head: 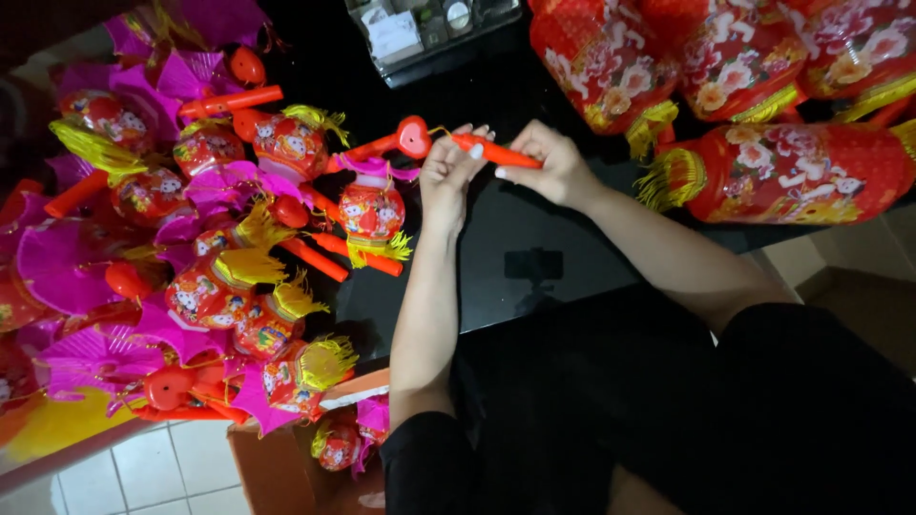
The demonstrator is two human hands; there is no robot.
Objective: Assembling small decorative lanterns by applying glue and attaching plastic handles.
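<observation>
Both hands meet over the shiny black table (534, 238). The right hand (553, 170) pinches one end of a red plastic stick handle (496, 153), and the left hand (447, 172) closes its fingertips on the other end, near a thin yellow string.

To do this bit well, hold the stick still with one hand and let the other make only small moves, so the string does not slip.

The stick lies almost flat. Its long way runs left to right, tipped a little down at the right. It looks thinner at the left end, but the light is dim, so I am not sure.

A pile of small red toy lanterns (372, 212) with pink fans lies nearby.
</observation>
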